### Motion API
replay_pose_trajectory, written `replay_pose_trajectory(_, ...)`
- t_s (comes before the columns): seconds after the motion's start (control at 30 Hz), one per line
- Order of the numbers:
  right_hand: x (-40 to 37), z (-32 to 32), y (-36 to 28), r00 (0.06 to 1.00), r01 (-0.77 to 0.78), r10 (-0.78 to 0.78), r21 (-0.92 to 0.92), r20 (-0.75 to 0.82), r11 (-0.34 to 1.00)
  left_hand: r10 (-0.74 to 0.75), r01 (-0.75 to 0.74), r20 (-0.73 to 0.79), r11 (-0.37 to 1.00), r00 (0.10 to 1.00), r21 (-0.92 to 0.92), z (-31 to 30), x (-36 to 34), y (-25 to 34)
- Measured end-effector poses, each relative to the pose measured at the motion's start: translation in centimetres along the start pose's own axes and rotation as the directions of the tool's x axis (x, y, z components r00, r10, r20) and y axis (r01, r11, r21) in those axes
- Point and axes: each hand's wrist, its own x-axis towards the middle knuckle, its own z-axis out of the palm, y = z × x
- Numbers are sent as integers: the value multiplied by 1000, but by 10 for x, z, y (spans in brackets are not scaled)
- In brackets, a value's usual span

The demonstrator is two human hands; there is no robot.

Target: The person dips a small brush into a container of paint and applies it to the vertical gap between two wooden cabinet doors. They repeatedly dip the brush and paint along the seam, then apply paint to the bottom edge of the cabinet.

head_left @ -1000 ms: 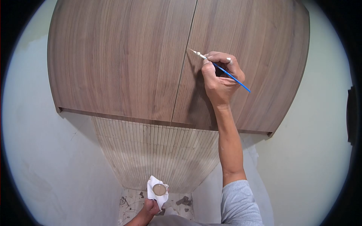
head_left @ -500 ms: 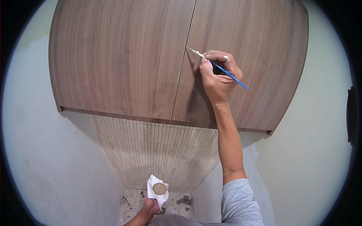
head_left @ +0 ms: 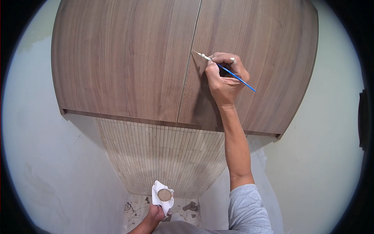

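Note:
My right hand (head_left: 227, 78) pinches a thin paintbrush (head_left: 237, 77) with a blue handle. White smears cover its ferrule and a spot on my finger. The fine brush tip lies at the gap between two brown wood-grain cabinet doors (head_left: 128, 62), on the edge of the right-hand door. Low in the view, my left hand (head_left: 157, 213) grips a white cloth or paper (head_left: 157, 188) together with a small round container (head_left: 164, 195) of brownish paint-like liquid. The fingers beneath the container are partly hidden.
Below the cabinet is a wall of narrow vertical slats (head_left: 159, 156). Pale plastered walls (head_left: 70, 167) stand on both sides. Dark scraps and a thin wire lie on the tiled floor (head_left: 136, 201). A dark object (head_left: 363, 120) sits at the far right edge.
The brush tip has slid slightly down along the door gap, my right hand barely shifting with it. My left hand and the container look unmoved.

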Motion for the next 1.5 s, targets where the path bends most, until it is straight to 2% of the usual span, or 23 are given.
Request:
replay_pose_trajectory(0.27,2,5,-1,999,-32,31,-15,-42,999,-25,23,67,999,997,23,-5,0,1)
replay_pose_trajectory(0.47,-1,-4,1,998,-5,7,-25,67,1000,-8,7,34,1000,999,17,-6,0,0)
replay_pose_trajectory(0.57,-1,-3,-1,999,-18,17,37,27,999,-2,2,45,1000,999,6,-4,-1,0)
replay_pose_trajectory(0.67,0,2,2,999,-16,18,36,-41,999,1,-2,48,1000,999,5,-1,-1,-1)
replay_pose_trajectory(0.77,-1,4,3,999,-8,9,15,-40,1000,-13,14,54,1000,998,-12,2,-2,0)
replay_pose_trajectory(0.97,-1,-4,0,999,4,-2,-47,52,999,-3,2,26,1000,1000,4,1,-3,-1)
replay_pose_trajectory(1.07,-4,-10,0,994,-29,27,23,107,999,-1,2,21,1000,1000,-10,-2,-2,-1)
replay_pose_trajectory(1.17,-3,-6,-1,998,-52,50,43,37,998,9,-9,5,1000,1000,-12,-5,-1,-1)
replay_pose_trajectory(1.4,-2,-4,1,998,-8,9,-14,68,1000,-33,37,53,997,998,-70,-6,0,0)
replay_pose_trajectory(1.5,-3,-8,1,995,-20,19,2,96,1000,-25,26,23,998,999,-60,-14,1,0)
